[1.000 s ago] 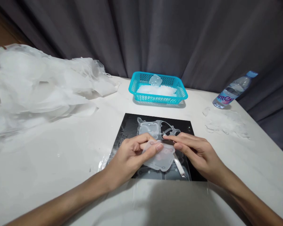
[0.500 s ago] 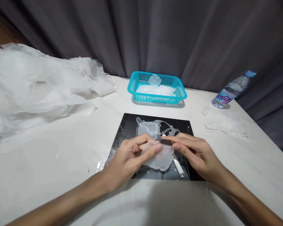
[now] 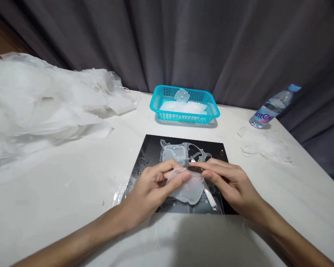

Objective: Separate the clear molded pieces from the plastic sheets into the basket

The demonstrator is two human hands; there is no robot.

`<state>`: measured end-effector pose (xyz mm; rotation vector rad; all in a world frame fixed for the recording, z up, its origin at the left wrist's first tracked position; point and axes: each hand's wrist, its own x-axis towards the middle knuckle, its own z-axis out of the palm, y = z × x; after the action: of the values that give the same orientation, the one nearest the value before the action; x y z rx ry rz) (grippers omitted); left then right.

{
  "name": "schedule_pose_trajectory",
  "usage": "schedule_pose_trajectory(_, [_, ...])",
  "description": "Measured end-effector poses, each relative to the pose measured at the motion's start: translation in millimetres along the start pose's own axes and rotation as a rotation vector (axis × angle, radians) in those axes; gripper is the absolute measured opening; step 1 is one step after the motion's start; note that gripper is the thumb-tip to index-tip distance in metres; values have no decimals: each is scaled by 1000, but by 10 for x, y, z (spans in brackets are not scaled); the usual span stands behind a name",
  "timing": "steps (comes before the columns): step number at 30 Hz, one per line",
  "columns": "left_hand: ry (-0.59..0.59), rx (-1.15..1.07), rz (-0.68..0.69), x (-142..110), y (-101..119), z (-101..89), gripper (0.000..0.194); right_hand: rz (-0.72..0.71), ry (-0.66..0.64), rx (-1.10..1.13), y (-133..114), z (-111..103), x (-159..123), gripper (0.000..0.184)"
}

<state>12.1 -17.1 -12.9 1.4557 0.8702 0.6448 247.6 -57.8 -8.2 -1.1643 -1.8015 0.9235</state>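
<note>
Over a black board [image 3: 153, 144], my left hand [image 3: 156, 181] pinches a frosted, translucent plastic piece [image 3: 187, 193] with rounded corners, its thumb lying across the top. My right hand [image 3: 229, 176] is closed on a thin dark blade [image 3: 195, 169], held flat against the piece's upper edge. The blade's grip is hidden by the fingers. Under the piece, a translucent moulded sheet [image 3: 174, 154] with square shapes and a cut-out edge rests on the board. A narrow white strip-like object [image 3: 210, 199] lies slanted beside the piece, partly covered.
A turquoise basket [image 3: 183, 118] holding white translucent pieces stands behind the board. Crumpled translucent sheets [image 3: 44, 100] are heaped at the left. On the right are a water bottle [image 3: 272, 107] and thin clear scraps [image 3: 265, 146]. A grey curtain [image 3: 183, 44] hangs behind the table.
Both hands keep nearly the same hold and place. The plastic piece has tilted very slightly, and the whole view has shifted a little.
</note>
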Motion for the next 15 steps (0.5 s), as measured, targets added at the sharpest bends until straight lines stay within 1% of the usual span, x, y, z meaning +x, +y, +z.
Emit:
schedule_pose_trajectory(5, [11, -8, 29, 1, 11, 12, 34, -7, 5, 5, -18, 6, 10, 30])
schedule_pose_trajectory(10, [20, 24, 5, 6, 8, 7, 36, -5, 43, 13, -35, 32, 15, 30])
schedule_pose_trajectory(15, [1, 8, 20, 16, 76, 10, 34, -6, 71, -22, -61, -45, 29, 30])
